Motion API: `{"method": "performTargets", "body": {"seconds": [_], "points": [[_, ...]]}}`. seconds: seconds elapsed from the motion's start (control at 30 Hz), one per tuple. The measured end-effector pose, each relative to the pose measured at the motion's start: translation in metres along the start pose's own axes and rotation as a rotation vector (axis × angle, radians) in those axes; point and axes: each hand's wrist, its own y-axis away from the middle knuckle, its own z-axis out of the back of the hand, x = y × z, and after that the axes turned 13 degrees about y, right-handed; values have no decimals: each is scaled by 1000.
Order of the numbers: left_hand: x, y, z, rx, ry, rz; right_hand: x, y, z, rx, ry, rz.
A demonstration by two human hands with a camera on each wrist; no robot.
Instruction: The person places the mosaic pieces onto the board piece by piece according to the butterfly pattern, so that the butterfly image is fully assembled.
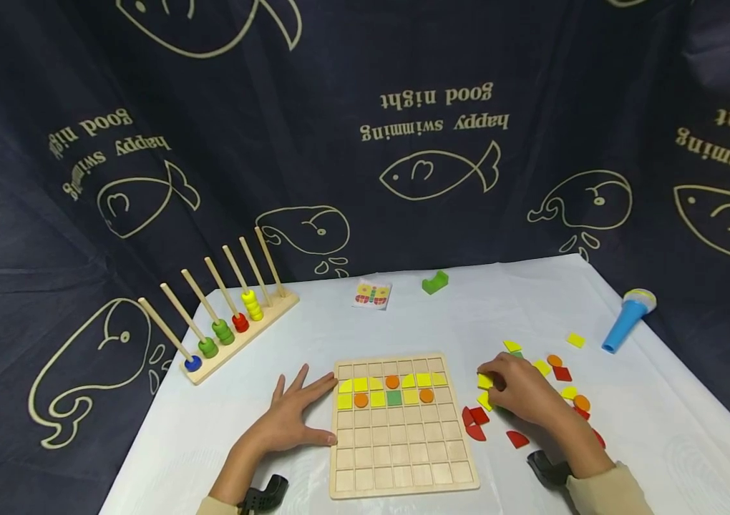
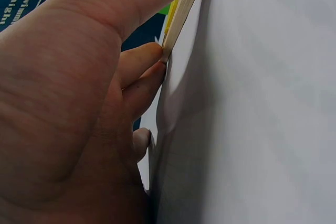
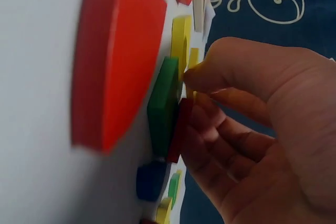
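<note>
My left hand [image 1: 294, 413], fingers spread, touches the left edge of a wooden grid board [image 1: 404, 495] with its thumb and index finger. The board's upper rows hold yellow tiles, orange discs [image 1: 426, 395] and a green square [image 1: 393, 397]; the lower cells are bare. Right of the board, my right hand [image 1: 522, 386] pinches a yellow tile [image 1: 484, 380] between thumb and fingertips. Another yellow tile [image 1: 484, 400] lies just below it. In the right wrist view, a green piece [image 3: 164, 106] and a red piece [image 3: 181, 129] lie near the fingers.
Loose red pieces [image 1: 517, 438] and other coloured tiles lie around the right hand. A bead rack [image 1: 242, 340] stands at the back left. A picture card [image 1: 372, 294], a green block [image 1: 435, 282] and a blue toy microphone [image 1: 625, 322] lie farther back.
</note>
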Motion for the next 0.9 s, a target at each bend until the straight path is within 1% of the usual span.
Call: {"method": "performTargets", "body": {"seconds": [0.23,0.37,0.53,0.73,0.9], "points": [[0,0,0,-3,-8,-2,18,-4,-2,21,-70,45],[0,0,0,0,-2,6,30,-6,-2,25,-89,98],[0,0,-1,-2,0,1,41,-8,-4,30,-81,170],[2,0,-2,-2,-4,-10,49,-9,-5,61,-87,200],[2,0,-2,-3,-3,-14,51,-8,-7,46,-82,242]]}}
